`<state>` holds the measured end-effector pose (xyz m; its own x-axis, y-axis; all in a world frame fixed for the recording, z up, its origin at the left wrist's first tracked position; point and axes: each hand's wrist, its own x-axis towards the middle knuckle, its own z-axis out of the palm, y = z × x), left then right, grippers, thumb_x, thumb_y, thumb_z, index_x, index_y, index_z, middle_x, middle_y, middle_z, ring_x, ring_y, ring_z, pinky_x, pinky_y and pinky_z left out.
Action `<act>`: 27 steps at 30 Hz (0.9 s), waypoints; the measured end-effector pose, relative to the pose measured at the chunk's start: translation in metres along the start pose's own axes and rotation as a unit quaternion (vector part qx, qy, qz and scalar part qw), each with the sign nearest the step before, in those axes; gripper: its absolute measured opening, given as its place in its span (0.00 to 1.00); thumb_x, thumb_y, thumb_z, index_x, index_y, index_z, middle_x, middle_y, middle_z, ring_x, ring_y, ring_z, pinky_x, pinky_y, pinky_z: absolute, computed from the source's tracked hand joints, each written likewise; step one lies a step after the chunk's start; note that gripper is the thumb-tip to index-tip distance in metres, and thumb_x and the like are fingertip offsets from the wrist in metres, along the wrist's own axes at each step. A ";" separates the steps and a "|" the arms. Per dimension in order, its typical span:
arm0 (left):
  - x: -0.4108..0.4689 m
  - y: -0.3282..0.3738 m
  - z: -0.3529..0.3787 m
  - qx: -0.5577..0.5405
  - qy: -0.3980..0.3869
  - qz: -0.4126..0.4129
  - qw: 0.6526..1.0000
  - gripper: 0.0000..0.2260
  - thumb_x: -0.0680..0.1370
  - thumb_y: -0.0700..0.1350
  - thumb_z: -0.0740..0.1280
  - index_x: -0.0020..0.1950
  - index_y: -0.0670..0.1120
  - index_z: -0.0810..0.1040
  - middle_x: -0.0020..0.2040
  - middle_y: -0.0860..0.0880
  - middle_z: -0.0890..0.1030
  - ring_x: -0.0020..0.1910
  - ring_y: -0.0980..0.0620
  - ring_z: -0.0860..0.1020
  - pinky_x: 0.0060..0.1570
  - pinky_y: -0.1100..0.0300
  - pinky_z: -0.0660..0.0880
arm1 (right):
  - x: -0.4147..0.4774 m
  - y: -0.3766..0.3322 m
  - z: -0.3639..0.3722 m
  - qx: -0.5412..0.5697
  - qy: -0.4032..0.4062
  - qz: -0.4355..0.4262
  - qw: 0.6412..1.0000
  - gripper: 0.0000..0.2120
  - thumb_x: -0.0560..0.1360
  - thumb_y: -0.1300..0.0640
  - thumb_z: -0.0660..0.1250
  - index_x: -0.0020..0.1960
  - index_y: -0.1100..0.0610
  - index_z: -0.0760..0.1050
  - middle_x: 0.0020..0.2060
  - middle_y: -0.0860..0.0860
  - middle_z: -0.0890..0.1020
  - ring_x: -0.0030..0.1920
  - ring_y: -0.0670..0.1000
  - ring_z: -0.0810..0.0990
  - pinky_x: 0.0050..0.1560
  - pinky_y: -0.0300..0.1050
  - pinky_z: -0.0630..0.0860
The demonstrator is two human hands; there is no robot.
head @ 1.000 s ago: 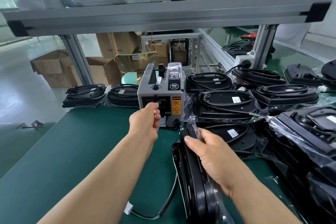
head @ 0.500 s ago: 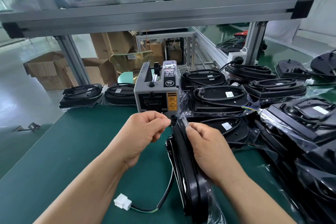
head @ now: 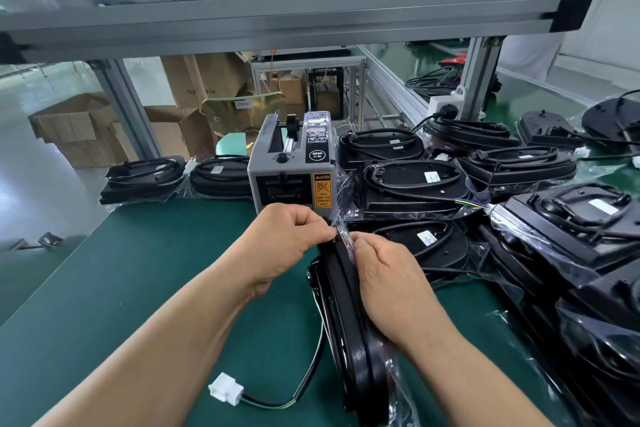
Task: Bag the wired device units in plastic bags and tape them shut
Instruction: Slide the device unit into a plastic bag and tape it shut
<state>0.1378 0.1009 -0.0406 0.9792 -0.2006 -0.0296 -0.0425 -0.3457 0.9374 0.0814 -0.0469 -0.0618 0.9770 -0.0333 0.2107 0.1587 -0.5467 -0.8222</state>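
Head view, packing bench: a green-matted worktable (head: pixel 138 288) carries rows of flat black oval units already sleeved in clear film (head: pixel 415 180), with a grey automatic tape dispenser (head: pixel 291 180) at centre. Just in front of it, one black oval wired device unit (head: pixel 349 322) stands on edge on the mat inside a thin clear plastic bag (head: pixel 391 367). The right hand (head: pixel 388 281) clasps its upper rim through the film. The left hand (head: pixel 284 243), fingers curled, pinches the bag's gathered mouth; whether tape sits under the fingertips cannot be seen. A black cable (head: pixel 311 357) trails to a white plastic connector (head: pixel 225 388) on the mat. The unit looks rigid and fairly weighty, the film slick and tearable, so the firm rim, not the cable, seems the place to hold.
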 end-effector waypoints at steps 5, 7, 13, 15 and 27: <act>0.003 -0.002 -0.001 -0.014 -0.009 -0.003 1.000 0.15 0.74 0.42 0.73 0.28 0.50 0.78 0.25 0.59 0.74 0.23 0.64 0.70 0.30 0.69 0.65 | 0.002 0.000 -0.001 0.054 -0.028 0.048 0.997 0.15 0.83 0.62 0.54 0.48 0.66 0.77 0.33 0.56 0.74 0.33 0.52 0.68 0.37 0.51 0.68; 0.004 -0.001 -0.001 -0.005 -0.009 0.003 1.000 0.14 0.74 0.42 0.74 0.29 0.49 0.78 0.25 0.59 0.74 0.23 0.64 0.70 0.28 0.72 0.66 | 0.002 0.001 -0.001 0.039 -0.029 0.037 0.998 0.14 0.82 0.65 0.53 0.49 0.67 0.77 0.33 0.56 0.74 0.34 0.55 0.69 0.39 0.51 0.68; 0.004 0.000 0.001 0.040 0.017 0.023 0.999 0.12 0.72 0.45 0.75 0.29 0.51 0.79 0.26 0.56 0.72 0.25 0.57 0.65 0.25 0.70 0.63 | 0.000 0.001 0.000 0.004 -0.007 -0.013 1.000 0.26 0.81 0.51 0.47 0.60 0.65 0.77 0.49 0.62 0.83 0.50 0.62 0.80 0.54 0.56 0.75; 0.004 0.000 0.001 0.055 0.023 0.033 0.998 0.11 0.72 0.45 0.75 0.31 0.50 0.79 0.26 0.54 0.71 0.26 0.55 0.64 0.25 0.68 0.63 | -0.001 0.000 -0.001 0.006 -0.008 -0.018 1.000 0.25 0.82 0.51 0.48 0.61 0.66 0.77 0.49 0.63 0.83 0.51 0.63 0.80 0.55 0.57 0.76; 0.001 -0.007 0.017 -0.076 0.072 -0.093 0.990 0.06 0.71 0.47 0.73 0.39 0.45 0.82 0.28 0.56 0.76 0.28 0.59 0.71 0.35 0.62 0.69 | 0.001 0.003 0.000 0.101 -0.030 0.062 0.993 0.17 0.84 0.55 0.55 0.48 0.62 0.79 0.37 0.60 0.81 0.34 0.50 0.71 0.36 0.48 0.71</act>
<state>0.1360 0.0871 -0.0533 0.9860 -0.0094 -0.1663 0.1602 -0.2192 0.9624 0.0826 -0.0486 -0.0635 0.9965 -0.0363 0.0750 0.0568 -0.3622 -0.9304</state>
